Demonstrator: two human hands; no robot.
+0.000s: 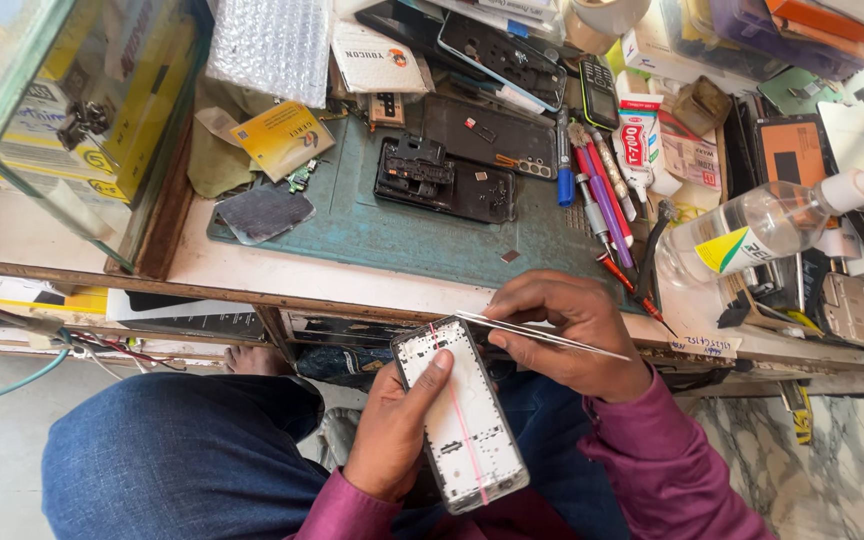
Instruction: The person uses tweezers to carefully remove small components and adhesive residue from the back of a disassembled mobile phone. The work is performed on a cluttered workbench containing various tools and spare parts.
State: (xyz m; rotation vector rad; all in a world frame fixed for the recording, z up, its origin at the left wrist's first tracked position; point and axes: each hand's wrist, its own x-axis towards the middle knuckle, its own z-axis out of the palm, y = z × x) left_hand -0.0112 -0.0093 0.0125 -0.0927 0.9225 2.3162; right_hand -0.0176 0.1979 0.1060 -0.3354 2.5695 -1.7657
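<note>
- Much of my left palm is hidden behind the phone frame (460, 425), and my right fingertips are tucked under, so I cannot see exactly where they press.
- Small parts on the green mat (392, 235) are too tiny to tell apart; the bench's right end is cut off by the picture's edge.
- Beyond my hands, on that mat, lies an opened black phone (444, 180); right of it sit pens and screwdrivers (602, 195), and further right a clear spray bottle (772, 220) lies on its side.
- A glass case (62, 110) stands at the far left.
- My left hand (392, 435) wraps the white phone frame over my lap, thumb pressed on its face.
- My right hand (567, 335) is closed around thin metal tweezers (542, 333), whose tips reach the frame's top edge.
</note>
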